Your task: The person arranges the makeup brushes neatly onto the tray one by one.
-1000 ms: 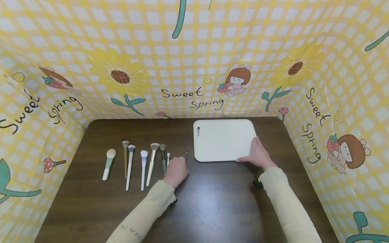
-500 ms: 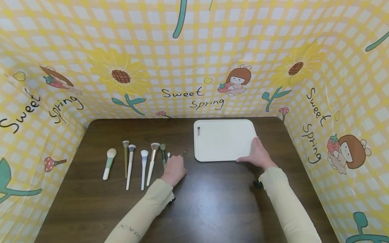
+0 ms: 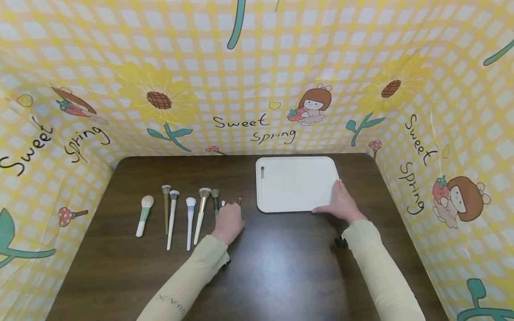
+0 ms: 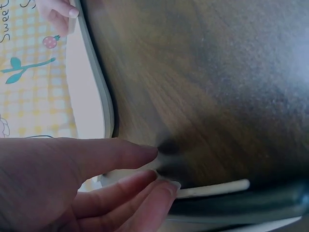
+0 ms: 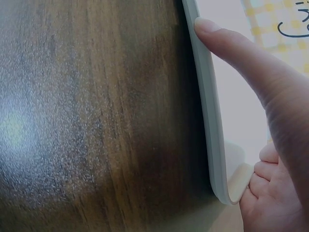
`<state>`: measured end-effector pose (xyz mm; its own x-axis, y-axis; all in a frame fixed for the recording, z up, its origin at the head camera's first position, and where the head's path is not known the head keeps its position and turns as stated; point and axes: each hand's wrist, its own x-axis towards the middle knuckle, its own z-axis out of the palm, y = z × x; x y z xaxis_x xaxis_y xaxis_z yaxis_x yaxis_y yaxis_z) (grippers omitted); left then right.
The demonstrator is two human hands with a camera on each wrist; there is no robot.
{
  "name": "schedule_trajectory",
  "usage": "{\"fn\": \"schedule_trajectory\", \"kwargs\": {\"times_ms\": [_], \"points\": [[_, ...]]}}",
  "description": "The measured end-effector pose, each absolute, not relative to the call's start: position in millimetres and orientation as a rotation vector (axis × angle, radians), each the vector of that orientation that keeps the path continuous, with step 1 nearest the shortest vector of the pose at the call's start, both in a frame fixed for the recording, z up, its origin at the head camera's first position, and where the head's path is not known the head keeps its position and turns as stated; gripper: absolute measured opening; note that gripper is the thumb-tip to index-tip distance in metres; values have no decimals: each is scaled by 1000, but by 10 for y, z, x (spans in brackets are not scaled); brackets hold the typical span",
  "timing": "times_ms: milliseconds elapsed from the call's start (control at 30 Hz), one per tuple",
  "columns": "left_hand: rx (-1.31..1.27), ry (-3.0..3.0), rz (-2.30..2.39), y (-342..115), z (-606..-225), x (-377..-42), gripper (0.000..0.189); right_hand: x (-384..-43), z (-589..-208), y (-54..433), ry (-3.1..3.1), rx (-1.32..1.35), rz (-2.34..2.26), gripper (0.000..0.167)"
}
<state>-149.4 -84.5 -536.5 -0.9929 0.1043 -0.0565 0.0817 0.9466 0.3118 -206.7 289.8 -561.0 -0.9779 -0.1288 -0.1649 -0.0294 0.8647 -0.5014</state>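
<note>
The left hand's [image 3: 230,221] grip is nearly together at the small brush [image 3: 240,200]; whether it clamps it cannot be told. The right hand [image 3: 340,203] grips the tray [image 3: 299,185] at its near right corner. Risk: a sideways slip could knock the green brush [image 3: 215,196], just beside. Five brushes [image 3: 190,223] lie further left on the table [image 3: 281,272]; the tray's rim stands rightward.
</note>
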Motion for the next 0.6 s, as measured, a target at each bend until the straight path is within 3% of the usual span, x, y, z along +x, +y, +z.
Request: {"fn": "schedule_trajectory", "kwargs": {"times_ms": [267,600], "points": [[98,3046,542,-891,-5350,-1528,8,-2063,-5572,2882,2840,-133,-771,145],[100,3044,475,-958,-5377,-1553,17,-2057,-5561,2876,2841,-136,-766,144]]}}
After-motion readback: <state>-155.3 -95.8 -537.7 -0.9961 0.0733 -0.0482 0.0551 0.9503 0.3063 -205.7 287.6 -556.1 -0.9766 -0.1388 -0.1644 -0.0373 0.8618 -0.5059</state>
